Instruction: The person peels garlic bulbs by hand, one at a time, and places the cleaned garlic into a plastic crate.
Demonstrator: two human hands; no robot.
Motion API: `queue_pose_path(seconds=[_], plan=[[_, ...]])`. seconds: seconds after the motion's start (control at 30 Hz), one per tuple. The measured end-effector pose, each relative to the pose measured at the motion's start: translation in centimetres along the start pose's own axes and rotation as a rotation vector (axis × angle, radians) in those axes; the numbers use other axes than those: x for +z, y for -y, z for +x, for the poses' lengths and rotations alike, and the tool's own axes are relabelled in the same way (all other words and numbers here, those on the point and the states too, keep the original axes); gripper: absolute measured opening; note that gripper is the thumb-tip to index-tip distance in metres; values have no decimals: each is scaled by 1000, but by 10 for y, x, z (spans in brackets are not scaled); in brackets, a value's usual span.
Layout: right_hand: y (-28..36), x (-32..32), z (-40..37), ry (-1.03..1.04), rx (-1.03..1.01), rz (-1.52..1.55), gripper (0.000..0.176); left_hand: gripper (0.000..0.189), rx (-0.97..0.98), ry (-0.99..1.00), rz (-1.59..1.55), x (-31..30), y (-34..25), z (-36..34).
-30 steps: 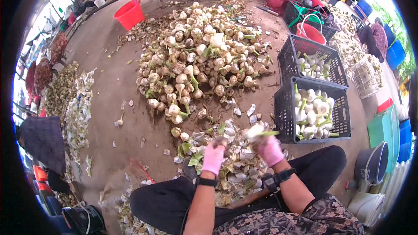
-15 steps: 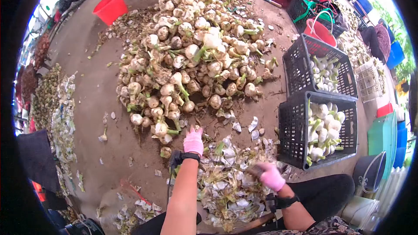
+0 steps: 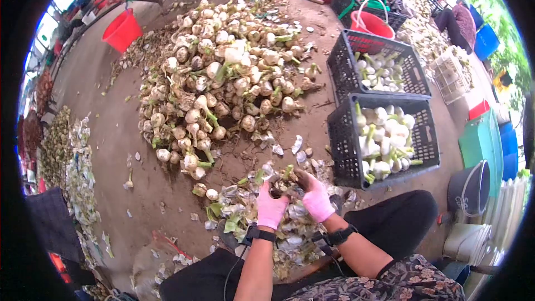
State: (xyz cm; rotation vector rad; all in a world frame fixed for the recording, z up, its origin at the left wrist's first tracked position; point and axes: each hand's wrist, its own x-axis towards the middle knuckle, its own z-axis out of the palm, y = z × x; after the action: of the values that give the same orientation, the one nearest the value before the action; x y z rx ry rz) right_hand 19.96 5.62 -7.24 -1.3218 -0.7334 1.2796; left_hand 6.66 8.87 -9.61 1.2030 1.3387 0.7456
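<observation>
My left hand (image 3: 272, 205), in a pink glove with dark, soiled fingertips, is closed around a dirty garlic bulb (image 3: 286, 175) with a short greenish stem. My right hand (image 3: 316, 198), gloved the same way, is curled against the bulb from the other side; the fingers hide most of it. Under both hands lies a heap of peeled garlic skins (image 3: 290, 239). Beyond them rises a large pile of unpeeled garlic (image 3: 223, 72). To the right, a black crate (image 3: 345, 156) holds cleaned white garlic with green stems.
A second black crate (image 3: 340, 67) of cleaned garlic stands behind the first, with a red bucket (image 3: 372, 25) beyond it. Another red bucket (image 3: 121, 30) is at the far left. A dark bucket (image 3: 465, 192) stands at right. A person (image 3: 460, 25) sits at the far right.
My left hand has come back from the edge of the garlic pile and met my right hand over the skins, a bulb now between them. The view has turned slightly right.
</observation>
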Motion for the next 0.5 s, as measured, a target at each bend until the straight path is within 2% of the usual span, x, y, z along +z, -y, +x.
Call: queue_pose_path(seconds=[0.07,0.1,0.2,0.23,0.33,0.4,0.47,0.5], plan=[[-5,-1,-7,-63,-38,-127,55,59,141,-47,113,10,-17,-24],[-9,-1,-8,-100,-62,-236,50,59,151,-49,114,12,-28,-37],[15,7,-23,-95,-18,-171,49,56,268,-159,286,9,-58,-70],[14,7,-25,-40,-32,-284,48,58,289,-210,303,8,-58,-78],[8,17,-31,2,-16,-233,45,58,331,-283,325,-2,-62,-95],[38,29,-44,46,56,-258,41,56,368,-305,339,-13,-65,-104],[49,36,-50,148,33,-42,37,55,399,-318,340,-21,-65,-109],[54,43,-54,159,0,-35,31,55,391,-326,369,-23,-67,-112]])
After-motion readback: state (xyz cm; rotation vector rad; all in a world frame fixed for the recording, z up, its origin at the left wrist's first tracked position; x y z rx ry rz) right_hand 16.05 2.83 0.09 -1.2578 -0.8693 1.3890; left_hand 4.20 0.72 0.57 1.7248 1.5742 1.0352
